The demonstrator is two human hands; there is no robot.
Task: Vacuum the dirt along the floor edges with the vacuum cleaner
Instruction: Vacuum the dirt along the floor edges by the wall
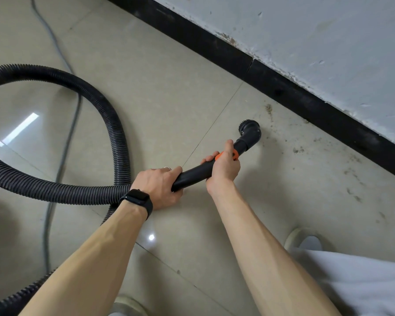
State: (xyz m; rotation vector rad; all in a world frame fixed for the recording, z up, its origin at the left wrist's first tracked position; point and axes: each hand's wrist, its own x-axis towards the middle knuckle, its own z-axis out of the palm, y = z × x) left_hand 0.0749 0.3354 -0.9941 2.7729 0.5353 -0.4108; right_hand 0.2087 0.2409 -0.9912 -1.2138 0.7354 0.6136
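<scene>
Ahead of the right hand [222, 167]: the brush nozzle [250, 131] rests on the floor [169, 99], with a short stretch of open tile beyond it.
Far limit: a black skirting board [306, 100] and the wall [306, 42] above it block all passage.
Right of that hand: open tile along the skirting, speckled with dirt [298, 150].
Ahead of the left hand [160, 185]: wide open tile.
Left of that hand: a ribbed hose [78, 193] loops across the floor, and a grey cord [74, 120] crosses it.
Between the hands: the wand [192, 175] fills the gap.
Below the right forearm: a shoe [306, 241] and a trouser leg [363, 281].

Beige tiled floor [169, 76]: black hose [120, 144] looped, grey cable [73, 124], dirt [298, 150] by skirting [306, 103]
</scene>
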